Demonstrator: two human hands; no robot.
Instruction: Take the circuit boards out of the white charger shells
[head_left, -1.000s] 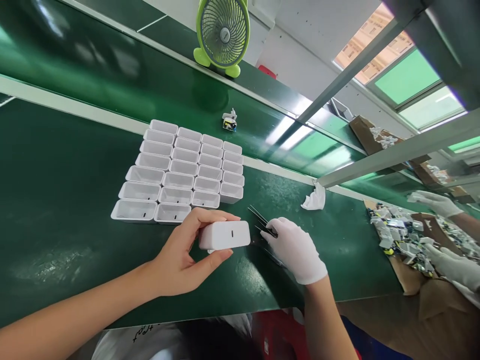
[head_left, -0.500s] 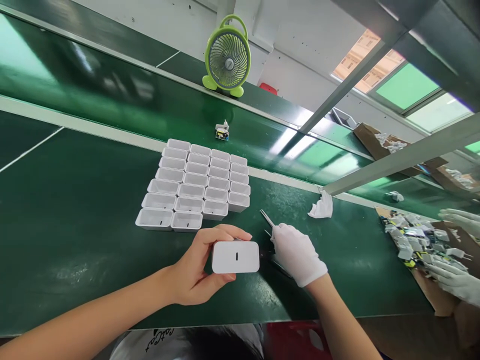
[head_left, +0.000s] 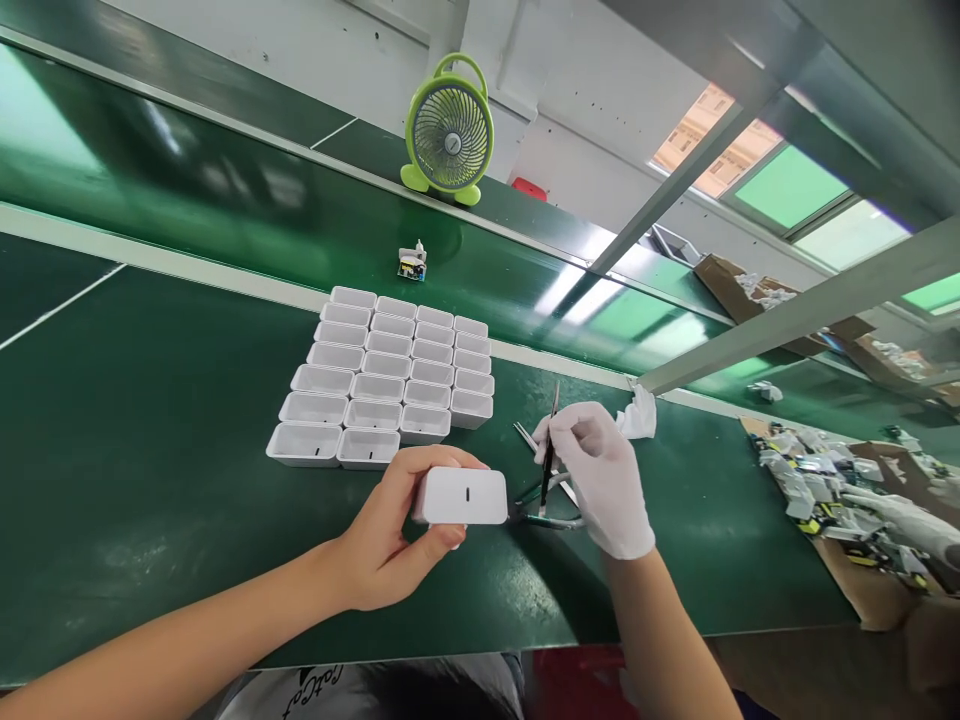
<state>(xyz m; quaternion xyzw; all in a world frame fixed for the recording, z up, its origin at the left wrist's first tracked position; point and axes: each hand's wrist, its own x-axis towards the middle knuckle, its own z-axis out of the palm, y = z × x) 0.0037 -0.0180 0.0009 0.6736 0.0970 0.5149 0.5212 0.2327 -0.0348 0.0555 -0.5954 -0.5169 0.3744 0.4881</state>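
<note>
My bare left hand (head_left: 382, 540) grips a white plastic charger shell (head_left: 461, 497) just above the green bench, its face with a small slot turned toward me. My right hand (head_left: 600, 475), in a white glove, pinches a thin dark tweezer-like tool (head_left: 549, 450) held nearly upright, its lower tip just right of the shell. More thin metal tools (head_left: 551, 500) lie on the bench under that hand. Beyond the left hand, several open white shells (head_left: 390, 375) stand in tight rows.
A crumpled white cloth (head_left: 639, 412) lies right of the rows. A small circuit board (head_left: 412, 264) sits on the green belt, a green desk fan (head_left: 448, 130) on the ledge behind. At right, a cardboard sheet (head_left: 862, 590) carries several circuit boards.
My right hand has lifted a thin tool from the bench and turned it upright. The left hand keeps its hold on the shell. The gloved hands at the far right are gone from view.
</note>
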